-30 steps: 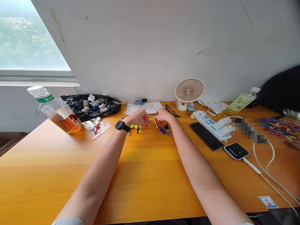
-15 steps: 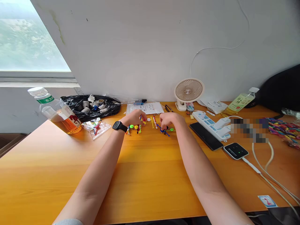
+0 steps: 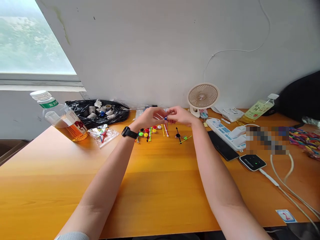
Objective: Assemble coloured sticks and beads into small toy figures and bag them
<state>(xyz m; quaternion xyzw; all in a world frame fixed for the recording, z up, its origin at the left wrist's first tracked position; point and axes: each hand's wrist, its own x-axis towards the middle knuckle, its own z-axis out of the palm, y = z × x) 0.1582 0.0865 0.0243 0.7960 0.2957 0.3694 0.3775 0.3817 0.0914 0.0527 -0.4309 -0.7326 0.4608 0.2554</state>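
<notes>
My left hand (image 3: pixel 149 118), with a black watch (image 3: pixel 129 132) on its wrist, and my right hand (image 3: pixel 178 115) meet above the table. Between their fingertips is a blue arrow spinner (image 3: pixel 165 118), mostly hidden by the fingers. Below my left hand lie several small spinner pieces: a green disc (image 3: pixel 141 134), a yellow disc (image 3: pixel 154 131), a yellow arrow (image 3: pixel 163 130) and a red and white arrow (image 3: pixel 166 131). A black arrow spinner (image 3: pixel 178 135) and a green arrow spinner (image 3: pixel 185 138) lie below my right hand.
Left of my hands are a tea bottle (image 3: pixel 72 125), a zip bag (image 3: pixel 103 136) of colourful pieces and a black plastic bag (image 3: pixel 120 115). A clip fan (image 3: pixel 203 96), power strip (image 3: pixel 223 135), phone (image 3: pixel 222 145) and small white-edged device (image 3: pixel 252 162) stand or lie to the right.
Both hands have risen from the pieces and come together, the right moving left. The blue arrow spinner has left the table, and the black one is now in plain view.
</notes>
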